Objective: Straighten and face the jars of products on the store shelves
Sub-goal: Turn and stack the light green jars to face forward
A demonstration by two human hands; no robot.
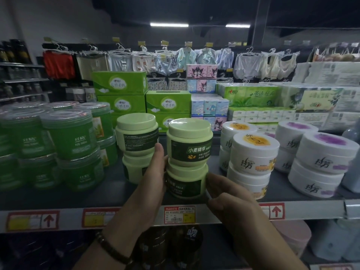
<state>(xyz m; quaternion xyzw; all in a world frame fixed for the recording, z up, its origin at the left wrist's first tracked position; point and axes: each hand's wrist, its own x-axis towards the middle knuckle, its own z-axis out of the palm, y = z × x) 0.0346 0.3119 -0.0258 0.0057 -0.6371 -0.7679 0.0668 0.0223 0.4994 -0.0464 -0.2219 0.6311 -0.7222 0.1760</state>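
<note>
While upright, jars [187, 162] against left hand [153, 174]

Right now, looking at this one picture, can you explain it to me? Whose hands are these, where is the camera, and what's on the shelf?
There is no machine here: a person wears a camera on the head, looking forward and down, so you see their two hands. The left hand and right hand hold the lower jar of a pale green stack of two at the front of a store shelf. The upper jar shows its label forward. Another pale green stack stands behind to the left, dark green jars further left, white jars on the right, and tissue packs behind.
</note>
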